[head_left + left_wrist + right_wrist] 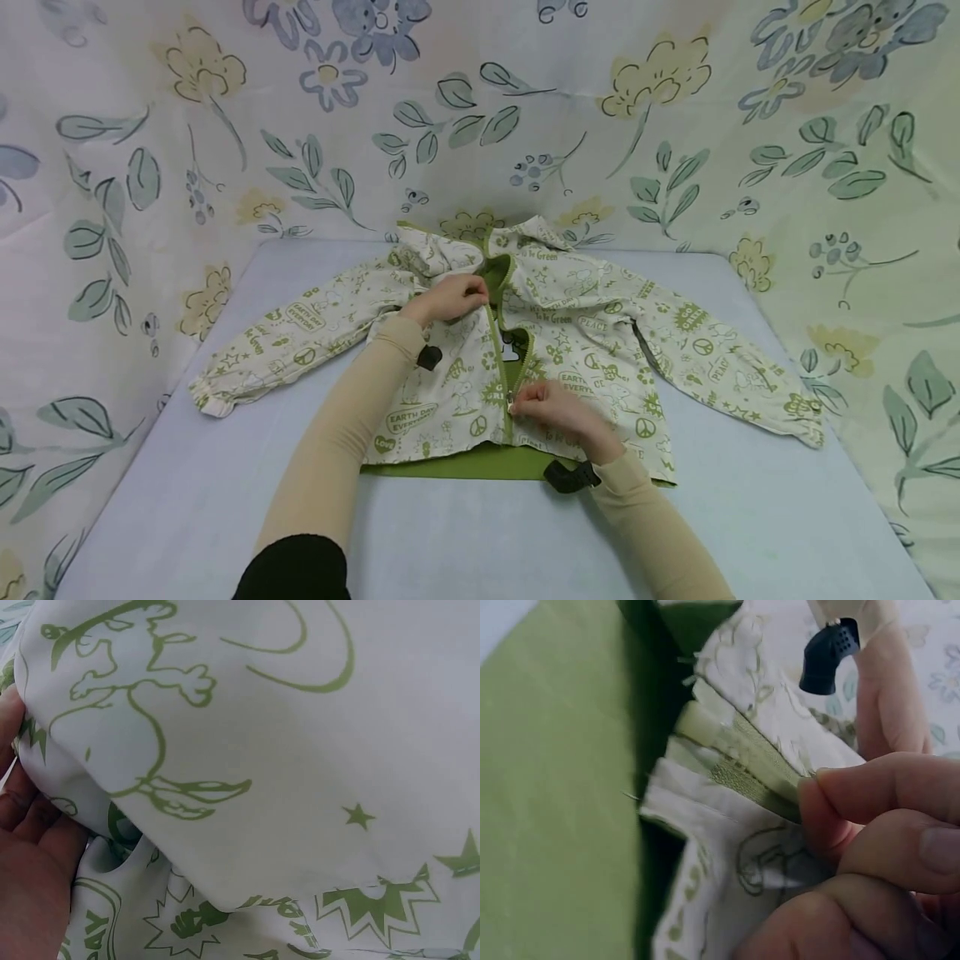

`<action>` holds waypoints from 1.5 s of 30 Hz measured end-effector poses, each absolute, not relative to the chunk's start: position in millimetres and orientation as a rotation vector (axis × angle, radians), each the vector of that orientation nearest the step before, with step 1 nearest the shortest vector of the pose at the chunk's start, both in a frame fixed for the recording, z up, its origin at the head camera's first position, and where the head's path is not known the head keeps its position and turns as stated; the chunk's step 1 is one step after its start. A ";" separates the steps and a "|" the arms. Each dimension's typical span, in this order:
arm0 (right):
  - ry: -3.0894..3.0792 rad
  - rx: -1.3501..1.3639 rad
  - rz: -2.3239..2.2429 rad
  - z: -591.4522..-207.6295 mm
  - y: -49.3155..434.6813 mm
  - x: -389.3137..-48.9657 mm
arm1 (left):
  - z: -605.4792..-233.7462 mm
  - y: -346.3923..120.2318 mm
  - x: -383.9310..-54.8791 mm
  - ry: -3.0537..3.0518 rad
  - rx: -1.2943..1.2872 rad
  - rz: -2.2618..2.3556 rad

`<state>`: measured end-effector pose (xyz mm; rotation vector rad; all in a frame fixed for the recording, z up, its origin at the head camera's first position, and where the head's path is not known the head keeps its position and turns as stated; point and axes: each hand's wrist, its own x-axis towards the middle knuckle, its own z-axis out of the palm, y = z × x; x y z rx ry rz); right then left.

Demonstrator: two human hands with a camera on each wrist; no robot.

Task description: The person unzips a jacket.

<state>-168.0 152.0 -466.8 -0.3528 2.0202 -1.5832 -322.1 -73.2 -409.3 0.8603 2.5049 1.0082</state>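
Note:
A white hooded jacket [450,400] with green print lies front up, both sleeves spread outward. At the collar my left hand [453,298] grips the upper front edge beside the green zipper [495,337]. The left wrist view shows that hand [37,862] at the left border, with printed fabric [300,787] covering most of the picture. Near the hem my right hand [558,408] pinches the zipper pull [511,400] between thumb and forefinger. Above it the two zipper sides stand apart; below, they meet. The right wrist view shows the zipper's lower end [742,769] beside the fingertips.
Green lining [465,463] shows along the hem. A pale cloth covers the table [450,533], and a floral curtain [555,133] hangs behind it and at the sides. Black wrist cameras [572,477] sit on both wrists.

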 end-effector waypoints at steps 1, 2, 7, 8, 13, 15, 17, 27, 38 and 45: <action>2.009 -0.350 -1.583 -467.5 151.8 -166.4 | -409.7 -73.4 -322.1 2.507 0.856 1.010; 1.998 -0.347 -1.583 -467.4 151.6 -164.6 | -410.0 -73.4 -322.1 2.511 0.855 1.010; 1.967 -0.355 -1.577 -470.5 151.3 -160.1 | -410.6 -74.4 -321.8 2.529 0.848 1.020; 1.969 -0.364 -1.575 -471.3 151.4 -159.8 | -410.5 -74.4 -321.7 2.530 0.847 1.024; 1.976 -0.389 -1.559 -471.5 151.1 -158.6 | -410.5 -74.7 -322.1 2.534 0.834 1.036; 1.972 -0.387 -1.551 -470.3 150.9 -157.7 | -410.6 -74.9 -322.3 2.535 0.829 1.041; 1.963 -0.385 -1.546 -468.9 150.7 -156.8 | -410.5 -75.1 -322.4 2.535 0.826 1.046; 1.968 -0.395 -1.458 -465.1 150.9 -153.3 | -411.9 -73.7 -320.4 2.555 0.804 1.092; 1.997 -0.454 -1.426 -464.2 150.7 -151.6 | -417.4 -71.7 -319.2 2.600 0.795 1.139; 2.014 -0.462 -1.429 -463.6 152.4 -152.4 | -420.3 -71.1 -318.8 2.616 0.782 1.167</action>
